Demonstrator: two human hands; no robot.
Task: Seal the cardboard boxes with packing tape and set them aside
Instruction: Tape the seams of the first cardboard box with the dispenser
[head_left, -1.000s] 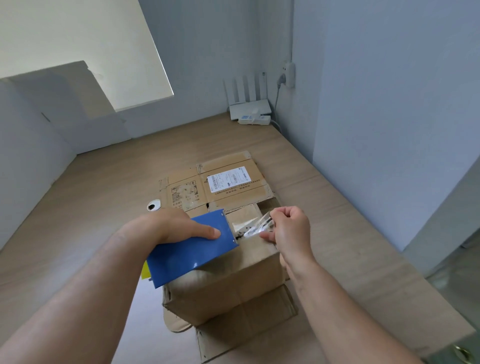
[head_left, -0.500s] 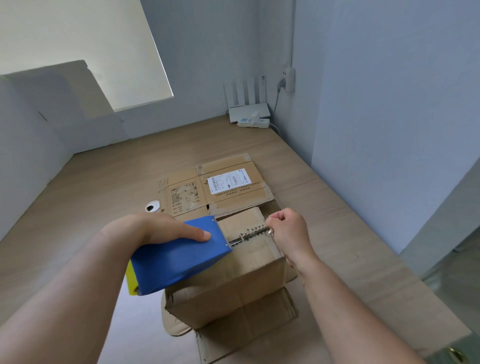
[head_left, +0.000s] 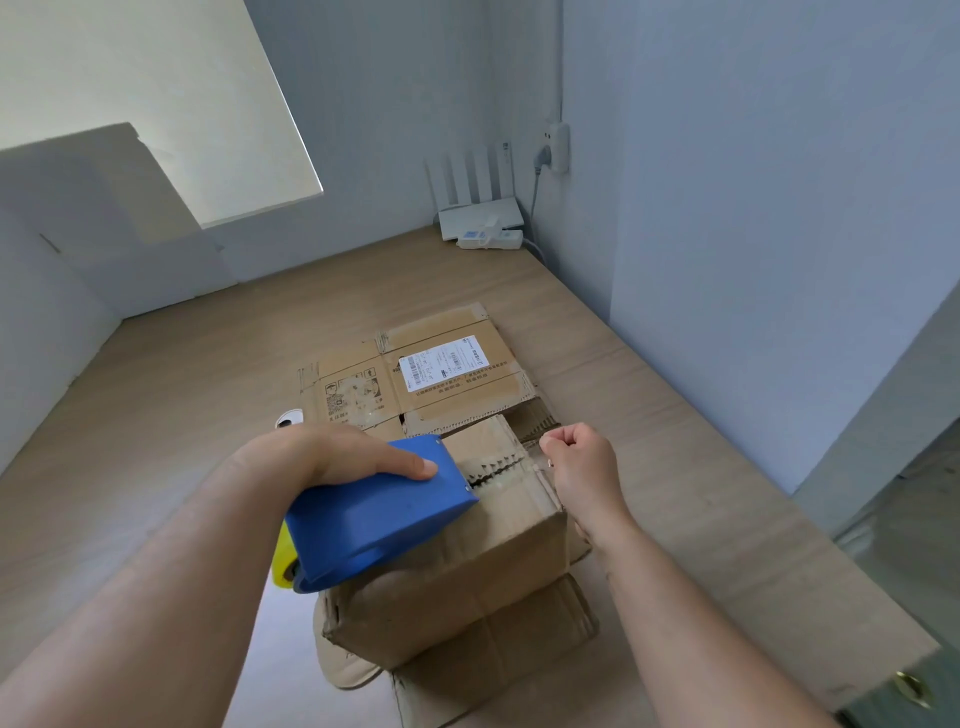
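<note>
**Two hands on one box**

Cardboard box (head_left: 457, 566) sits low and centre on the wooden floor (head_left: 156, 415), atop a flattened carton (head_left: 498, 660). Clear tape (head_left: 511, 470) stretches across its top seam. Left hand (head_left: 343, 457) grips the blue tape dispenser (head_left: 379, 514), one finger flat along its upper face. Right hand (head_left: 582, 467), fingers curled tight, seems to pinch the tape's end at the box's right edge, though that's hard to see. Labelled cardboard sheet (head_left: 431, 374) lies just behind, with a white router (head_left: 478, 215) in the far corner.

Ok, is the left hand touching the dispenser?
Touching. The head view shows the left hand gripping the dispenser, with its thumb lying flat on the blue side.
</note>
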